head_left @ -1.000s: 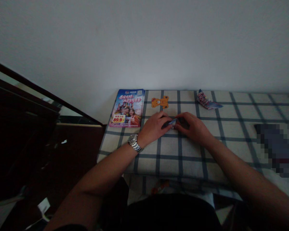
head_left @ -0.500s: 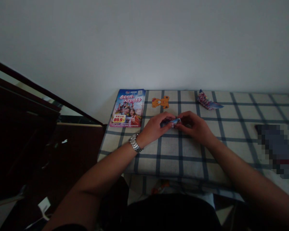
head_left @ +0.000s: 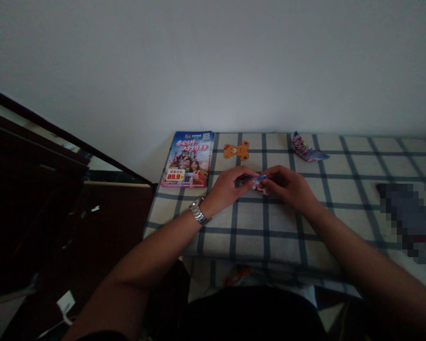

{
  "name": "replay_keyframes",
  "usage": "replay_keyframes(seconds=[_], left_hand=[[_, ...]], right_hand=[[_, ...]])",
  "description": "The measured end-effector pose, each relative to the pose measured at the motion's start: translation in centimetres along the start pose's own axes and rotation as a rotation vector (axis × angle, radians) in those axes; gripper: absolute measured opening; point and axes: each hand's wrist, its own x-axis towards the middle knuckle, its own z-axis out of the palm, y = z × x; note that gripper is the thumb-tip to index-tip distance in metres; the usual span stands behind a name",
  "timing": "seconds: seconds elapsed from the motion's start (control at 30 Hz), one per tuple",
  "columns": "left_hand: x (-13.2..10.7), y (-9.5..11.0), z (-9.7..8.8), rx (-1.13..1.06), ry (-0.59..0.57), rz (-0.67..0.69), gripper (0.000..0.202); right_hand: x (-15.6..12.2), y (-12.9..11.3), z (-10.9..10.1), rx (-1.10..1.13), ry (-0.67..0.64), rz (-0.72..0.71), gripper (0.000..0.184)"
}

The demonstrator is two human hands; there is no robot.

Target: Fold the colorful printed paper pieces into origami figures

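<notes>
My left hand (head_left: 227,188) and my right hand (head_left: 288,187) meet over the checked cloth (head_left: 270,222). Both pinch a small folded piece of printed paper (head_left: 257,182) between fingertips, just above the cloth. The paper shows blue, white and red patches and is mostly hidden by my fingers. A metal watch (head_left: 199,211) sits on my left wrist.
A colourful flyer (head_left: 188,159) lies at the cloth's far left corner. An orange bear shape (head_left: 236,150) is printed or lying beside it. Another folded paper piece (head_left: 304,148) rests at the back. A dark blurred object (head_left: 412,220) sits on the right. Dark wooden furniture (head_left: 57,222) stands to the left.
My hands lifted the folded paper slightly off the cloth and kept working it; the right hand's fingers shifted over it. Everything else stayed put.
</notes>
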Motion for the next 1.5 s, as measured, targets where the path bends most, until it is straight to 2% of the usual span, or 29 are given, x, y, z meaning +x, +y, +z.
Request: replay_keyframes(seconds=[0.53, 0.77, 1.03, 1.3, 1.5], left_hand=[[-0.1, 0.2, 0.4, -0.1, 0.009, -0.053, 0.012], [-0.1, -0.3, 0.4, -0.026, 0.015, -0.035, 0.012], [-0.1, 0.2, 0.5, -0.066, -0.008, -0.047, 0.011], [0.0, -0.7, 0.6, -0.263, 0.072, -0.073, 0.024], [0.1, -0.8, 0.5, -0.281, 0.109, -0.107, 0.025]], right_hand=[[-0.2, -0.2, -0.1, -0.007, -0.02, 0.01, 0.033], [-0.2, 0.2, -0.1, 0.012, -0.033, 0.011, 0.03], [-0.2, 0.3, -0.2, -0.213, -0.047, -0.028, 0.032], [-0.3, 0.0, -0.3, -0.085, 0.049, -0.021, 0.031], [-0.1, -0.1, -0.5, -0.055, 0.051, -0.036, 0.029]])
